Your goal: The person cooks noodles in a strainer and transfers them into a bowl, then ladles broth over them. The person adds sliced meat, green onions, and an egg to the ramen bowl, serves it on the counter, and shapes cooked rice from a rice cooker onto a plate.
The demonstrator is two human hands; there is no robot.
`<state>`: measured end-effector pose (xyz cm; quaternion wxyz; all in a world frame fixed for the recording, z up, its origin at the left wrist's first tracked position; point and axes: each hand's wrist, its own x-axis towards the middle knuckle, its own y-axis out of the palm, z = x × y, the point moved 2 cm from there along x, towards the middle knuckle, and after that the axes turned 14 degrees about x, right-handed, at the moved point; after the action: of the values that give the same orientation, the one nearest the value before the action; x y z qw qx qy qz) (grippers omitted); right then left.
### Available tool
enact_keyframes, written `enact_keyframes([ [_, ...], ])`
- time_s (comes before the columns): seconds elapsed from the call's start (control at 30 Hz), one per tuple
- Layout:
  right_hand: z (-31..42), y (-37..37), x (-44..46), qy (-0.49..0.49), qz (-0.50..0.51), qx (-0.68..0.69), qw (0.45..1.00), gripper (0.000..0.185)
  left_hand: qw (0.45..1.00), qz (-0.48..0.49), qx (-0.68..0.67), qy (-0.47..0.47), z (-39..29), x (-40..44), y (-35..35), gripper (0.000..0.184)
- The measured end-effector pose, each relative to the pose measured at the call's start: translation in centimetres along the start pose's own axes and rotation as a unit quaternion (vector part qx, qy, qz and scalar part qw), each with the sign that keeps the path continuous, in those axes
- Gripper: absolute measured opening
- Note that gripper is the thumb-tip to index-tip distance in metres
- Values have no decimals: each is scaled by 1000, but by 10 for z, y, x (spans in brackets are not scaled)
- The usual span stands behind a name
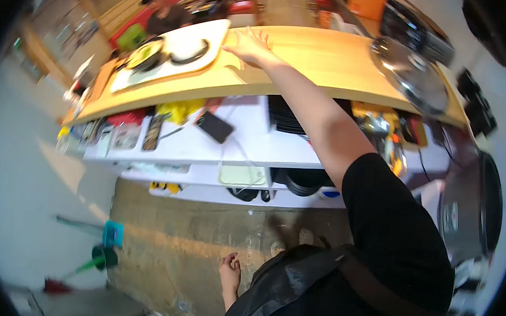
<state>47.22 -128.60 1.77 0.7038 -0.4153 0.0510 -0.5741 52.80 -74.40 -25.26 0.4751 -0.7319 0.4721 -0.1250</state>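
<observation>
My right hand [250, 46] reaches over the wooden counter [313, 56] with its fingers spread and nothing in them. It is just right of a white tray [209, 34]; whether a fingertip touches the rim I cannot tell. On the tray stand a dark bowl of yellowish food [145, 56] and a dark dish with a white, rounded content [187, 50], blurred. Low over the floor hangs my left hand [230, 272], fingers loosely bent and apart, holding nothing visible.
A glass lid [411, 72] lies at the counter's right end. Below are shelves with a phone [214, 126], black plates [285, 116] and stacked dark bowls [302, 182]. A large grey pot [466, 208] stands right. Beyond the counter is a person [167, 18].
</observation>
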Motion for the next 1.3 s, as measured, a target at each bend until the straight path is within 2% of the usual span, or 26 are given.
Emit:
enact_keyframes([
  [0.03, -19, -35, -5, 4, -30, -57, 998, 64, 1000, 21, -8, -1, 2, 0, 5, 26],
  [0.1, -63, -114, -12, 65, -74, -197, 975, 55, 998, 43, 1, 51, 13, 5, 19, 25],
  [0.17, -112, -192, -29, 161, -126, -291, 934, 50, 994, 73, 15, 83, 16, 13, 27, 25],
  [0.23, -153, -266, -61, 206, -197, -334, 898, 49, 987, 92, 52, 120, 20, 23, 33, 23],
  [0.3, -171, -319, -101, 273, -211, -399, 850, 46, 978, 102, 58, 170, 20, 37, 37, 22],
  [0.33, -178, -341, -118, 323, -167, -404, 839, 48, 978, 126, 62, 156, 18, 46, 42, 22],
  [0.43, -214, -382, -146, 307, -133, -257, 907, 43, 978, 114, 99, 144, -16, 52, 41, 23],
  [0.47, -248, -389, -133, 275, -92, -294, 911, 41, 972, 96, 140, 163, -32, 48, 42, 24],
  [0.53, -251, -395, -128, 197, -25, -388, 900, 35, 978, 102, 109, 143, -59, 39, 50, 24],
  [0.6, -261, -401, -125, 153, -113, -321, 928, 29, 981, 85, 78, 153, -73, 28, 71, 24],
  [0.63, -267, -409, -119, 162, -41, -296, 941, 32, 978, 78, 76, 179, -79, 24, 90, 24],
  [0.7, -252, -414, -128, 66, -32, -278, 958, 40, 969, 64, 72, 229, -94, 9, 123, 24],
  [0.8, -212, -431, -140, 8, 1, -317, 948, 46, 962, 147, 34, 226, -145, -35, 165, 24],
  [0.87, -177, -467, -150, -47, 60, -346, 935, 49, 942, 174, 65, 279, -160, -55, 198, 24],
  [0.9, -156, -493, -167, -61, 33, -352, 933, 49, 929, 190, 80, 308, -170, -67, 213, 25],
  [0.93, -135, -519, -185, -74, 6, -358, 931, 49, 928, 254, 84, 259, -185, -85, 220, 28],
  [0.97, -123, -546, -203, -93, -32, -362, 927, 49, 914, 275, 123, 273, -189, -96, 234, 29],
  [1.03, -95, -604, -263, -73, -60, -357, 929, 46, 879, 313, 199, 299, -189, -108, 270, 32],
  [1.13, -71, -668, -367, -26, -25, -481, 876, 45, 825, 375, 242, 347, -199, -120, 315, 32],
  [1.2, -88, -701, -434, -103, -91, -334, 933, 41, 793, 404, 261, 374, -213, -131, 338, 33],
  [1.27, -101, -721, -484, 31, -113, -403, 908, 35, 766, 426, 273, 397, -226, -141, 355, 33],
  [1.3, -112, -731, -508, 55, -121, -343, 930, 44, 753, 436, 276, 407, -234, -145, 363, 33],
])
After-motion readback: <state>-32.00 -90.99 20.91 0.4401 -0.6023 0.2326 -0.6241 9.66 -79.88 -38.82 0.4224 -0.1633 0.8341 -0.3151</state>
